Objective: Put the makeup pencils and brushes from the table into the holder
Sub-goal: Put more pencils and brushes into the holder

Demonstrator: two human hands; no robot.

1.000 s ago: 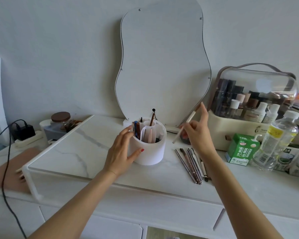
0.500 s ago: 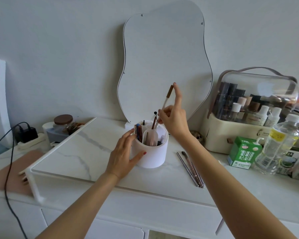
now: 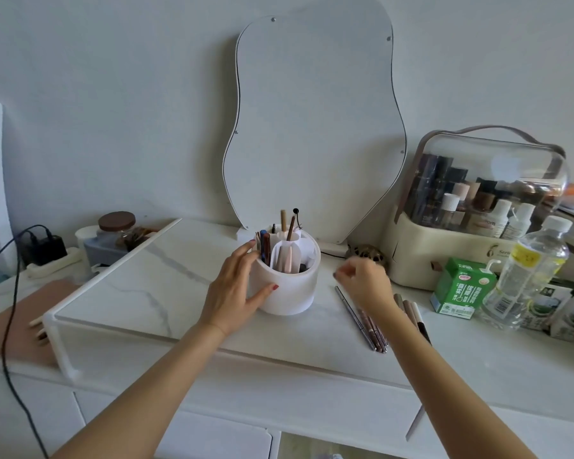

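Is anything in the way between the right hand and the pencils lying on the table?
Nothing visible. The right hand hovers directly over the pencils, with only air between; the holder stands apart, to their left.

A plain pale wall [image 3: 113, 94] fills the upper frame. At centre a wavy-edged mirror [image 3: 312, 127] stands against it, over a white marble-look dresser [image 3: 312, 369] with drawers [image 3: 186, 435] below. Light is soft, perhaps daylight.

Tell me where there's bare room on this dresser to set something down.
Widest: the marble riser top, from its white left rail to the left hand on the holder. Also the front strip in front of the pencils. Crowded on the right: carton, water bottle, cosmetics case.
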